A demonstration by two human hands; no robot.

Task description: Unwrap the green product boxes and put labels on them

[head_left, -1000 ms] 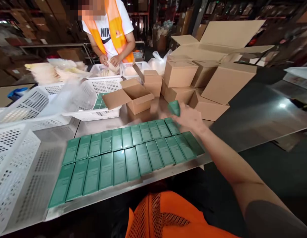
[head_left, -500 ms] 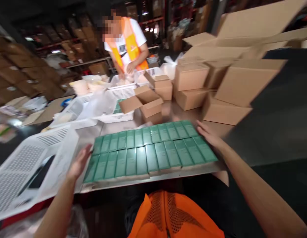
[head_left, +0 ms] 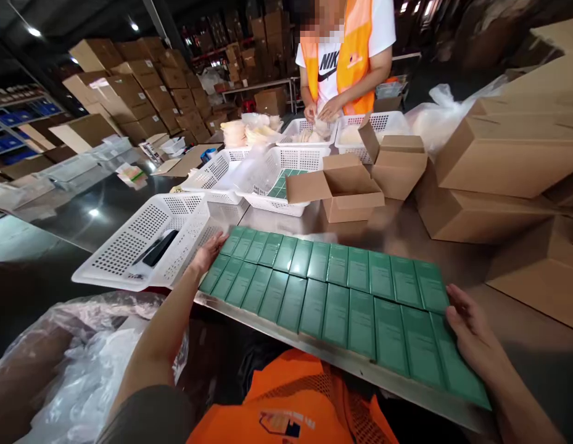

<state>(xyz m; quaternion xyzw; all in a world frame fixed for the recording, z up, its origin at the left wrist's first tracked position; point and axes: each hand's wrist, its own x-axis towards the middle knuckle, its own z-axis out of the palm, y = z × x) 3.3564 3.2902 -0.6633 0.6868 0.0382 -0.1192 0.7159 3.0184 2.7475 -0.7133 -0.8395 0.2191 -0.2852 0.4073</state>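
Observation:
Two rows of small green boxes (head_left: 326, 308) lie side by side along the front edge of a steel table (head_left: 272, 223). At the left end of the rows is my left hand (head_left: 206, 254), its fingers stretched out against the outermost boxes. My right hand (head_left: 474, 330) is at the opposite end, thumb and fingers apart, its inner side by the last boxes. The fingers of neither hand are wrapped round a single box. Beyond the rows stands a small open carton (head_left: 353, 206) with its flaps up.
A white basket (head_left: 142, 231) with a dark object stands at left. Another white basket (head_left: 272, 203) behind holds green boxes. Brown cartons (head_left: 490, 154) are stacked at right. A co-worker (head_left: 342, 68) handles pale items across the table. A plastic-lined bin (head_left: 82, 364) sits lower left.
My view has swung to the left and sharpened, so the boxes appear farther right and more slanted. Both hands are still at the ends of the rows.

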